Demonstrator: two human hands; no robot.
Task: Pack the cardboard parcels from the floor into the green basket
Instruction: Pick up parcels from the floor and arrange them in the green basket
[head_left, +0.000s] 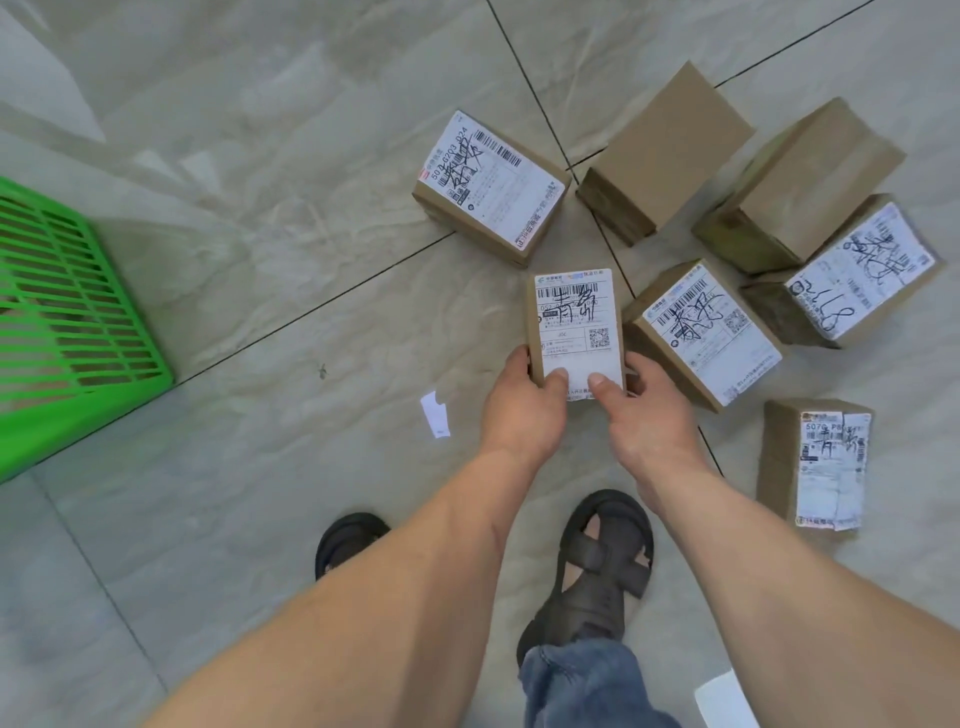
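A small cardboard parcel (574, 317) with a white shipping label is held between both hands, thumbs on its label. My left hand (522, 408) grips its left near corner and my right hand (644, 410) grips its right near corner. Several more cardboard parcels lie on the floor behind and to the right: one labelled parcel (491, 184), a plain one (662, 150), another plain one (797, 184), a labelled one (704, 332), one at the far right (852, 273), and one near my right arm (813, 462). The green basket (62, 322) stands at the left edge, only partly in view.
Grey tiled floor (260, 208) with dark grout lines. A small white paper scrap (435, 414) lies left of my hands. My feet in black sandals (597, 566) stand below the held parcel. Another white scrap (724, 699) lies at the bottom right.
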